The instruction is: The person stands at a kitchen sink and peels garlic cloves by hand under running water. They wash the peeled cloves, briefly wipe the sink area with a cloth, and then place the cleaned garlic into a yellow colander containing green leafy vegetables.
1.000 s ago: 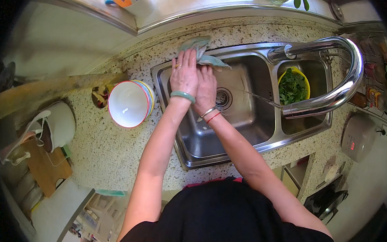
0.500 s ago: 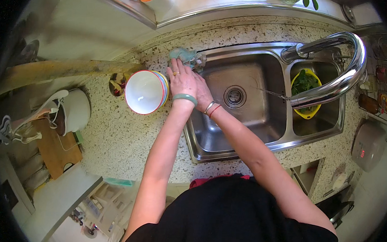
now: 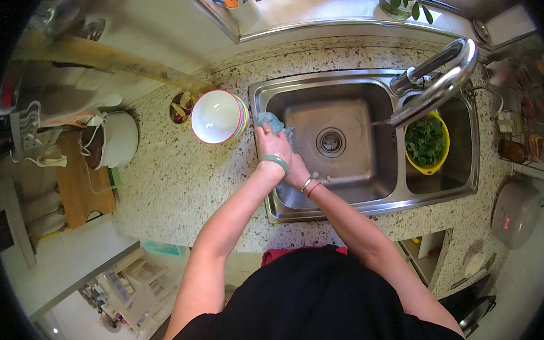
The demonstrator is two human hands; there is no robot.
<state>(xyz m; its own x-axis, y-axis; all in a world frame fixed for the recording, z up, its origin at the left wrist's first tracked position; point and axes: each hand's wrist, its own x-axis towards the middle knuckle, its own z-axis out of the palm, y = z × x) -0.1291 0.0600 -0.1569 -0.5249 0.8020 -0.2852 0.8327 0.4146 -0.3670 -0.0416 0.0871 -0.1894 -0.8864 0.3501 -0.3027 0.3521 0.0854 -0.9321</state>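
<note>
- We see the left hand (image 3: 275, 145), a smooth pale-green bangle (image 3: 275, 161) at its wrist, with its fingers bent down over a bunched, light blue-green cloth (image 3: 269, 121); we read this as a narrow grip holding the fabric.
- We find the cloth at the left edge of the large basin, poking out beyond the fingertips and on both sides of the hand.
- We see the right hand (image 3: 297, 171) beside the left and partly under it, touching it; its fingers are hidden, so we cannot tell whether they hold anything.
- At the right wrist we notice a shiny silver-coloured bracelet (image 3: 306, 184) and a thin red cord (image 3: 314, 189).
- Below the hands we have a two-basin stainless-steel sink (image 3: 327, 77), with a round metal drain (image 3: 331, 142) in the larger basin.
- Just left of the sink we see a stack of round bowls with white insides and coloured rims (image 3: 215, 118), standing on the speckled stone-look countertop (image 3: 159, 182).
- In the smaller basin we see a yellow plastic basket (image 3: 445, 156) of green leaves (image 3: 424, 141), near the curved chrome tap (image 3: 442, 90).
</note>
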